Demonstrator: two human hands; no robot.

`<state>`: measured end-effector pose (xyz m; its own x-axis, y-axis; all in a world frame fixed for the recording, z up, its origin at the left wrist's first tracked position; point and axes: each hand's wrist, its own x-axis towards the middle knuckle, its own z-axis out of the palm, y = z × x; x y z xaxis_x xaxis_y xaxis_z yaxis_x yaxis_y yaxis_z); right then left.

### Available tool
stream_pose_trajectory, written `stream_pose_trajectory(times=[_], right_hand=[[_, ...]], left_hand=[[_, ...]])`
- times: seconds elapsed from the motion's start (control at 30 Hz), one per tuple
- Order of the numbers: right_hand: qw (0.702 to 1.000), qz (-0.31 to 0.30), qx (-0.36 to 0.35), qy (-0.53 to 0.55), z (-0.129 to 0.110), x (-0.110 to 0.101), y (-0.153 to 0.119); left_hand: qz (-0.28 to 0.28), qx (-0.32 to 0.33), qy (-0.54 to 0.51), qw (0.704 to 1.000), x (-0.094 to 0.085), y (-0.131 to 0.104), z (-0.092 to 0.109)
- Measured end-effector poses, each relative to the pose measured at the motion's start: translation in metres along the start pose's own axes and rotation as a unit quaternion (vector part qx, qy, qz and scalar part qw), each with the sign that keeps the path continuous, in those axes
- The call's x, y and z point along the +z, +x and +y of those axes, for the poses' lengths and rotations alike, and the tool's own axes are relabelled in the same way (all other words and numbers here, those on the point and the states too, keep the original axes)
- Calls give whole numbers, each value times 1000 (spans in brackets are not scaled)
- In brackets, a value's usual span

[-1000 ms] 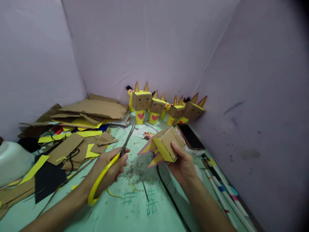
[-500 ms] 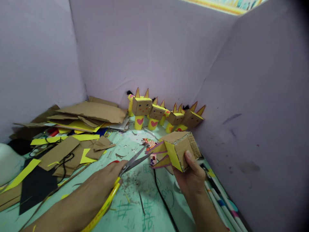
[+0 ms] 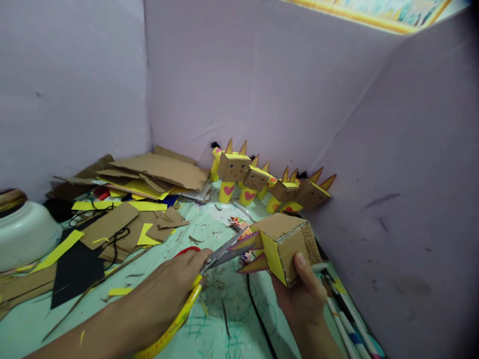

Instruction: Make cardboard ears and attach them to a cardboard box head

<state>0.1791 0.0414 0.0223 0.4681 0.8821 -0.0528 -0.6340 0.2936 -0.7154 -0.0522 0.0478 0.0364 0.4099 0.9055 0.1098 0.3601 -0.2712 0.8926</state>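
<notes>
In my left hand (image 3: 175, 284) is a pair of scissors (image 3: 220, 254), its fingers closed around the handles; a red handle loop shows above the knuckles. A yellow band with dark marks (image 3: 172, 329) runs down beside that hand. The blades point right, at the tip of the upper pointed ear on a cardboard box (image 3: 295, 249). Whether they touch the ear I cannot tell. My right hand (image 3: 303, 294) grips this box from below, thumb on its side. The box has one yellow face with two purple-edged pointed ears (image 3: 254, 264) aimed left.
Behind stand several cardboard-headed figures (image 3: 235, 167) with yellow bodies. Cardboard sheets (image 3: 160, 169) and yellow scraps lie piled at left, near a white rounded container (image 3: 26, 234) and black sheet (image 3: 77, 274). A black cord (image 3: 258, 314) crosses the green tabletop; paintbrushes or markers (image 3: 348, 319) lie right.
The view has shifted, so the whole scene sits further right. The scissors have come closer to the upper ear, and their blades look less spread. Both hands keep their holds.
</notes>
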Motion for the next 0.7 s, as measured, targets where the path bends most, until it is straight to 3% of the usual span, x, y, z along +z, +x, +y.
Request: stream_pose_trajectory(times=[0.23, 0.7], right_hand=[[999, 0, -5, -31, 2, -2, 1], [998, 12, -16, -67, 4, -2, 2]], left_hand=[[-21, 10, 116, 993, 1, 0, 4], [-40, 4, 252, 967, 5, 1, 5]])
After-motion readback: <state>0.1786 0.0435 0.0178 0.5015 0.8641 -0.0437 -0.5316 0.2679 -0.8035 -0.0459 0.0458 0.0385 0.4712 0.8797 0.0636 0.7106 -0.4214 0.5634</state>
